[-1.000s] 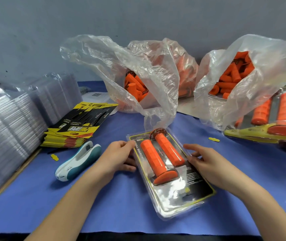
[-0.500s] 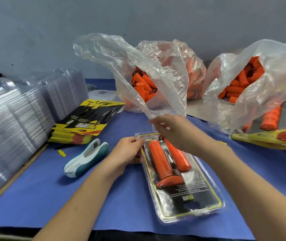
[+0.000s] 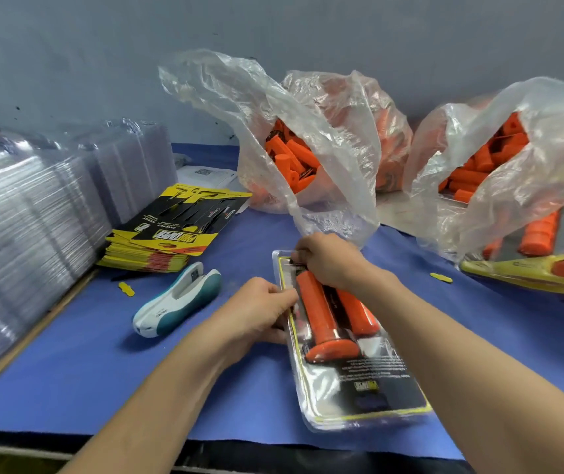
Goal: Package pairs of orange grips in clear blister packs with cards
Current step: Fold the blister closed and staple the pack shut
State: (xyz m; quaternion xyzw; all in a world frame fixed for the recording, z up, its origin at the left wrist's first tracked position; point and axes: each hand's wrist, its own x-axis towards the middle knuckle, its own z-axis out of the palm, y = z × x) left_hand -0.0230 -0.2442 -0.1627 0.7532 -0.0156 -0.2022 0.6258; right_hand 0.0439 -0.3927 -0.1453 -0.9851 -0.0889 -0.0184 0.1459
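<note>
A clear blister pack [image 3: 359,398] with a black and yellow card lies on the blue table in front of me. Two orange grips [image 3: 321,316] sit side by side in it. My left hand [image 3: 260,313] grips the pack's left edge with curled fingers. My right hand [image 3: 328,260] reaches across and pinches the pack's far top end, hiding the tips of the grips. Two clear bags of loose orange grips, the nearer bag [image 3: 294,159] and the right bag [image 3: 493,159], stand at the back.
A stack of yellow and black cards [image 3: 171,234] lies left of centre. A white and teal stapler [image 3: 178,299] lies beside it. Stacks of empty clear blisters [image 3: 34,213] fill the left. Finished packs [image 3: 547,248] are piled at the right edge.
My right hand left the pack's right side, crossed over the grips and now pinches the far top end. My left hand has stayed on the left edge. The view shifted.
</note>
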